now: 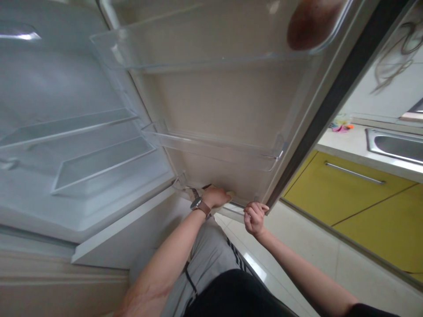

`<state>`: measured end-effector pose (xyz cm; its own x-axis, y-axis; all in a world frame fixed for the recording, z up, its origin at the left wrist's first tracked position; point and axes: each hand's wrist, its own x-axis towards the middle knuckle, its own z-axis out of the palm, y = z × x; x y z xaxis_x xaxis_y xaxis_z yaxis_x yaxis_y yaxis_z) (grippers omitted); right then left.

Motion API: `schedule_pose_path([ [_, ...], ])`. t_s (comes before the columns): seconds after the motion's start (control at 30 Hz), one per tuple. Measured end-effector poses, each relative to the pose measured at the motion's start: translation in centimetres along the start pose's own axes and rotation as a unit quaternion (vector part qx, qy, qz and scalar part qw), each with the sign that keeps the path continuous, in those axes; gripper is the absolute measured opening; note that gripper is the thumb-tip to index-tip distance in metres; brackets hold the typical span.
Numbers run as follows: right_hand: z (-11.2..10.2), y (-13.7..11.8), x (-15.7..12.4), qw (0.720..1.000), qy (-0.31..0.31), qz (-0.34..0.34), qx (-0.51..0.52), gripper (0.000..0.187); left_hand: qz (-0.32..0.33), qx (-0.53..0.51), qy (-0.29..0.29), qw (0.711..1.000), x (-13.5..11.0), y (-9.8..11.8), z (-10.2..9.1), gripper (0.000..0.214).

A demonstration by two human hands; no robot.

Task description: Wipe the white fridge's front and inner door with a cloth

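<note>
The refrigerator door (224, 101) stands open across the view, with clear plastic shelves on its inner side. My left hand (215, 198), a watch on its wrist, reaches into the lowest door shelf (180, 182). Its fingers are closed on what looks like a pale beige cloth (231, 194), mostly hidden under the hand. At the door's lower outer corner, my right hand (255, 216) has its fingers curled over the edge. A middle clear shelf (211, 145) crosses the door above both hands.
To the left is the refrigerator interior (66, 83) with glass shelves (105, 160). A reddish-brown rounded object (312, 24) sits in the upper door shelf. Yellow cabinets (357, 189) and a counter with a metal sink (399, 147) stand at the right.
</note>
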<state>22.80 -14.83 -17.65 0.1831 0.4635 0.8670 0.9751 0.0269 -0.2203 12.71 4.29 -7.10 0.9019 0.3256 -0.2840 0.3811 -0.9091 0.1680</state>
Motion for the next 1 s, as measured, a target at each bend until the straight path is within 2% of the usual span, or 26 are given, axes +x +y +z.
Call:
schedule_pose_path([
  [0.07, -0.5, 0.3, 0.3, 1.000, -0.009, -0.008, -0.008, 0.008, -0.017, 0.007, 0.011, 1.000, -0.2, 0.5, -0.1, 0.057],
  [0.13, -1.6, 1.0, 0.9, 1.000, 0.005, -0.031, -0.004, 0.016, -0.029, 0.013, 0.022, 0.999, -0.4, 0.8, -0.3, 0.058],
  [0.2, -3.2, 2.1, 2.2, 0.997, 0.050, -0.064, 0.001, 0.031, -0.035, 0.017, 0.031, 0.999, -0.5, 0.8, -0.3, 0.059],
  [0.27, -5.2, 3.8, 4.1, 0.989, 0.122, -0.080, -0.009, 0.042, -0.042, 0.018, 0.036, 0.998, -0.4, 0.8, -0.3, 0.060],
  [0.37, -7.6, 6.4, 7.1, 0.974, 0.223, -0.022, -0.040, 0.055, -0.050, 0.014, 0.041, 0.998, -0.3, 0.8, -0.3, 0.058],
  [0.43, -8.3, 7.9, 8.3, 0.972, 0.223, 0.057, -0.039, 0.068, -0.052, 0.013, 0.045, 0.998, -0.2, 0.9, -0.3, 0.057],
  [0.53, -7.4, 9.1, 8.5, 0.970, 0.151, 0.185, 0.045, 0.086, -0.049, 0.018, 0.052, 0.997, -0.2, 1.0, -0.2, 0.057],
  [0.6, -5.9, 9.5, 8.0, 0.958, 0.126, 0.231, 0.115, 0.095, -0.047, 0.023, 0.058, 0.997, -0.2, 1.1, -0.2, 0.057],
  [0.7, -4.0, 9.8, 7.4, 0.945, 0.155, 0.239, 0.161, 0.099, -0.050, 0.029, 0.077, 0.995, -0.3, 1.3, -0.1, 0.054],
  [0.8, -3.3, 9.7, 7.4, 0.942, 0.190, 0.225, 0.159, 0.090, -0.041, 0.037, 0.085, 0.995, -0.3, 2.1, -0.2, 0.046],
  [0.9, -3.4, 9.4, 7.6, 0.943, 0.196, 0.218, 0.158, 0.085, -0.011, 0.035, 0.070, 0.997, 0.0, 3.9, -0.1, 0.038],
  [1.0, -3.4, 9.2, 7.6, 0.942, 0.203, 0.221, 0.152, 0.082, 0.027, 0.023, 0.059, 0.998, 0.5, 6.5, 0.4, 0.040],
])
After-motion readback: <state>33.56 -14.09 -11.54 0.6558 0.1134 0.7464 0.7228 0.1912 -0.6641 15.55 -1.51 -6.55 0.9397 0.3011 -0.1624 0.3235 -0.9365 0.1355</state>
